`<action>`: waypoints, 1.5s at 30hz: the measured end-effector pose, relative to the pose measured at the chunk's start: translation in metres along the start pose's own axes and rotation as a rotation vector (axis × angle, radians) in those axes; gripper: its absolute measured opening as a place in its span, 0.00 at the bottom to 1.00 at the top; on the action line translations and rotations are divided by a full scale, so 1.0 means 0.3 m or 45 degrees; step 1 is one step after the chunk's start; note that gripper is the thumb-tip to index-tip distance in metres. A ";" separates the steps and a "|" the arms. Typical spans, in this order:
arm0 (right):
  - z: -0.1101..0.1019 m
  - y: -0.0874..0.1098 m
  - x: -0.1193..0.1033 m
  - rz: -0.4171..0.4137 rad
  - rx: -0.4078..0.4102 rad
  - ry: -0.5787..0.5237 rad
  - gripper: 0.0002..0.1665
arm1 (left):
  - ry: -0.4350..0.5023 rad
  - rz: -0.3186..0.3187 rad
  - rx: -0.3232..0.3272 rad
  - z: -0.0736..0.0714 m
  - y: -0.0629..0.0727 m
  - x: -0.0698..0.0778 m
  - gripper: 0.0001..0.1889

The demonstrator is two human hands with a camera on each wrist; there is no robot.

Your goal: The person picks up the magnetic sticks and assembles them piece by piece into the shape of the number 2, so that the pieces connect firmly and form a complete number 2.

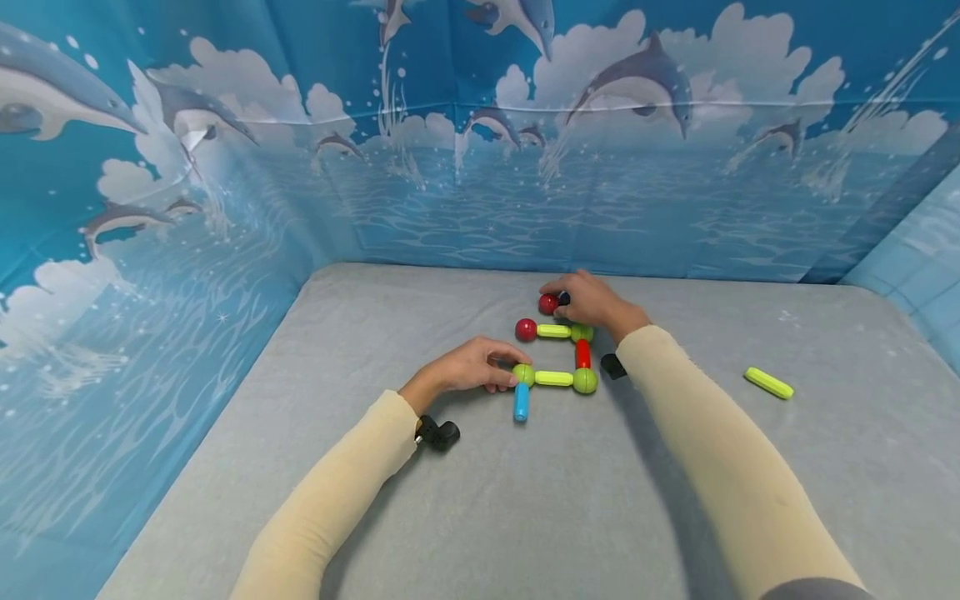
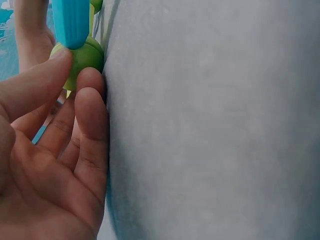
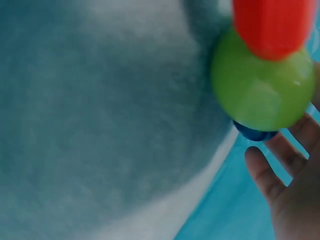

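A construction of magnetic sticks and balls lies on the grey cloth. My left hand (image 1: 477,365) pinches its near-left green ball (image 1: 523,375) between thumb and fingers, and a blue stick (image 1: 521,403) juts from that ball toward me. A yellow-green stick (image 1: 553,378) links it to another green ball (image 1: 585,381); from there a red stick (image 1: 582,354) leads to the far green ball (image 3: 262,85). Another yellow-green stick (image 1: 554,331) ends at a red ball (image 1: 526,330). Beyond, my right hand (image 1: 588,300) has finger and thumb about a second red ball (image 1: 548,304), beside a dark blue ball (image 3: 255,132).
A loose yellow-green stick (image 1: 768,383) lies on the cloth-covered table (image 1: 525,517) to the right. A dolphin-printed curtain (image 1: 480,192) stands behind the table and along its sides. Black wrist cameras sit under both wrists.
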State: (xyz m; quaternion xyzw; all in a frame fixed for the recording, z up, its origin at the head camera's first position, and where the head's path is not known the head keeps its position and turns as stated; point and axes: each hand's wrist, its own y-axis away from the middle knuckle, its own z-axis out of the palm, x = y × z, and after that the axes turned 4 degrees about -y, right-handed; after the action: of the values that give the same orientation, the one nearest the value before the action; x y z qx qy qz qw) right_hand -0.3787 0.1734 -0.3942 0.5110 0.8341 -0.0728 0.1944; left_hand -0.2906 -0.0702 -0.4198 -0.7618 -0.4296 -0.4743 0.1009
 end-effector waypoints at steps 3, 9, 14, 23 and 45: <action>0.011 0.001 0.011 0.011 0.018 -0.004 0.27 | 0.003 0.001 -0.002 0.002 -0.001 0.000 0.18; 0.021 0.007 0.028 0.033 0.054 -0.036 0.26 | 0.006 -0.010 0.006 0.006 -0.002 0.000 0.18; 0.004 0.045 0.018 -0.003 0.205 -0.080 0.27 | 0.002 0.010 -0.013 0.009 -0.006 0.001 0.18; -0.065 0.232 -0.020 -0.187 0.355 -0.146 0.26 | 0.027 -0.005 -0.021 0.012 -0.005 -0.003 0.19; 0.104 0.650 -0.140 -0.068 -0.008 -0.645 0.22 | 0.053 -0.039 -0.042 -0.008 -0.015 0.007 0.20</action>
State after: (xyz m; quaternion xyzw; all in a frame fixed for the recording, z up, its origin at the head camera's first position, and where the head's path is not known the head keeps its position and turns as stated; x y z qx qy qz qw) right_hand -0.1823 0.2200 -0.3909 0.4535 0.7723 -0.2009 0.3969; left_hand -0.2951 -0.0677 -0.4178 -0.7466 -0.4312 -0.4986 0.0902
